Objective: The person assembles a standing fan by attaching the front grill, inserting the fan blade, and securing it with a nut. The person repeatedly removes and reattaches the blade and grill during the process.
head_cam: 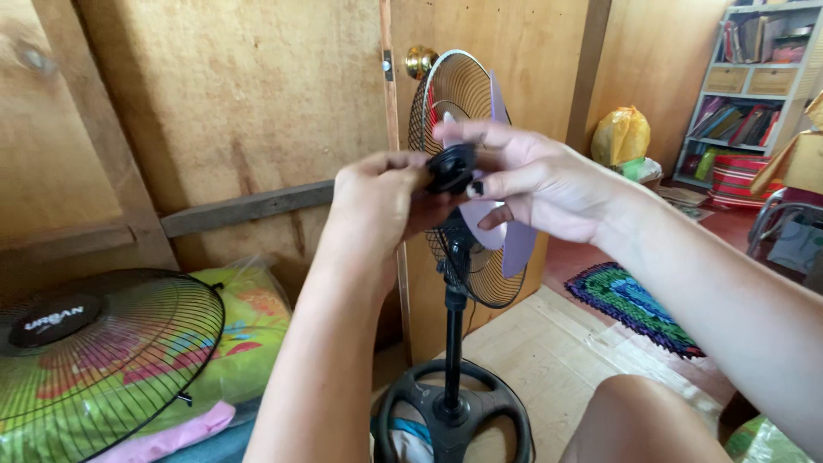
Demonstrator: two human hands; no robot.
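A black stand fan (452, 343) stands in front of me with its rear wire guard (446, 94) and pale purple blades (519, 244) exposed. My left hand (377, 201) and my right hand (536, 180) meet in front of the fan's hub, both pinching a small round black cap (451, 167). My right fingers spread over the cap from the right, and my left fingers grip it from the left. The hub itself is hidden behind my hands.
The detached black front guard (94, 351) lies at the lower left on a floral cushion (249, 321). A wooden door with a brass knob (420, 60) is behind the fan. A colourful rug (630, 304), a yellow bag (621, 133) and a bookshelf (754, 86) are at the right.
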